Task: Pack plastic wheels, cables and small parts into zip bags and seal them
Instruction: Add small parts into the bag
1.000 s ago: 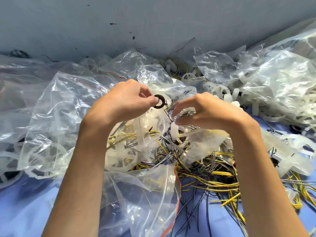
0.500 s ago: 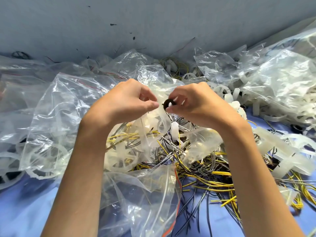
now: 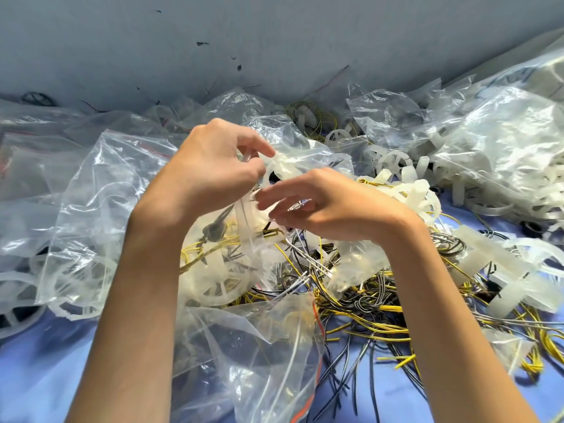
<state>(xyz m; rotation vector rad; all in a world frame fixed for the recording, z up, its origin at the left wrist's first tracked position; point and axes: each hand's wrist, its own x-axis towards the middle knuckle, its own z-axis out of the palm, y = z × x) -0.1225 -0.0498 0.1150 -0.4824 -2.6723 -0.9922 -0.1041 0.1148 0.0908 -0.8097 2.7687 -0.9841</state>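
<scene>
Plastic zip bag (image 3: 253, 239) part-filled, unsealed: left grip (image 3: 213, 166) pinches its mouth, right grip (image 3: 329, 206) unclear, maybe empty, loose cables (image 3: 366, 303) beneath unpacked.

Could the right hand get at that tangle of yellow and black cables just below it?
Probably yes: the right hand is close above the cable tangle, which lies uncovered with nothing between them.

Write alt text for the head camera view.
The left hand pinches the edge of a clear zip bag, the right hand close beside it. Below lie yellow and black cables, white plastic wheels and more bags.
</scene>
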